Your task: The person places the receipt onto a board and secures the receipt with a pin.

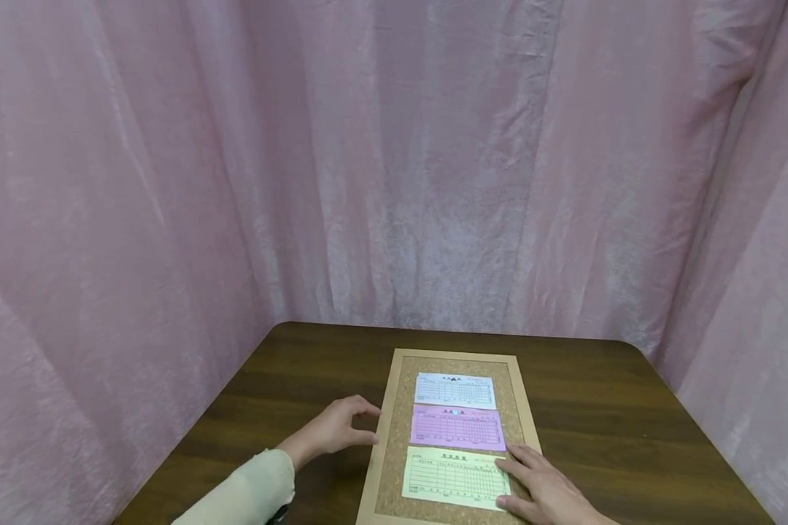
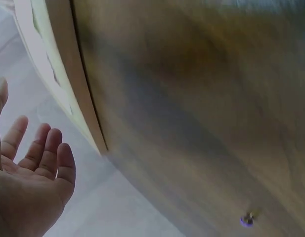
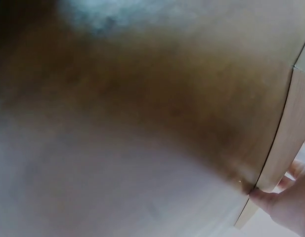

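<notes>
A wood-framed cork board (image 1: 427, 364) lies on the table with three printed slips on it: a blue one (image 1: 453, 394) farthest away, a purple one (image 1: 456, 430) in the middle and a pale green one (image 1: 456, 480) nearest. Small pin heads show at the top of the blue and purple slips. My left hand (image 1: 333, 428), empty, hovers at the board's left edge, thumb and fingers apart. My right hand (image 1: 548, 485) lies over the right side of the frame, its fingertips on the green slip's right edge. In the right wrist view the thumb (image 3: 263, 197) touches the board's edge.
The dark wooden table (image 1: 604, 408) extends to both sides of the board. A small purple and gold object (image 2: 247, 219) lies on the surface in the left wrist view. Pink curtains (image 1: 446, 168) hang behind and beside the table.
</notes>
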Tool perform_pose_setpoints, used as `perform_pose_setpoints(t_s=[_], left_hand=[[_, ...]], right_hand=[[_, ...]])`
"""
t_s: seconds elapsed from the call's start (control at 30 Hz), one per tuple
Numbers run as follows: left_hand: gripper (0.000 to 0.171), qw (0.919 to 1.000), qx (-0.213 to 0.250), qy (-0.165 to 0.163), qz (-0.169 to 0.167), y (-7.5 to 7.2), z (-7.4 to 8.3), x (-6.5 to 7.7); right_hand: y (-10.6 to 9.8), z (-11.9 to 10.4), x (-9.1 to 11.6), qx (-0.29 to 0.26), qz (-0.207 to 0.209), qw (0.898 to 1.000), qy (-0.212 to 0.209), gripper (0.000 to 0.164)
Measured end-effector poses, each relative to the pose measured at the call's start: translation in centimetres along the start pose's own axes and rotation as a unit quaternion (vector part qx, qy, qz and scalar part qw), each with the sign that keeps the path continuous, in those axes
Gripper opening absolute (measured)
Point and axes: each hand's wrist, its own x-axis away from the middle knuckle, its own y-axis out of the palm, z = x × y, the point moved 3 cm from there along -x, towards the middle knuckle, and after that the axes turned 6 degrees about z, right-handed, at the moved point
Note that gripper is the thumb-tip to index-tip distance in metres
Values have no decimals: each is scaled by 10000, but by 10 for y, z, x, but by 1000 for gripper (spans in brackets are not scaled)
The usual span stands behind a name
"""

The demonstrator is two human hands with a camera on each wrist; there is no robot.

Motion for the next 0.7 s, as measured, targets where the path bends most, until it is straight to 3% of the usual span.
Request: perform_pose_setpoints(t_s=[0.4,0.7], left_hand=[[47,9985,181,-395,320,-33,-22,13],[44,9949,330,-668,677,-54,-39,21]], right_hand=[[0,-2,0,178,345,9990,-240,61],[1,-2,0,-18,56,10000,32,64]])
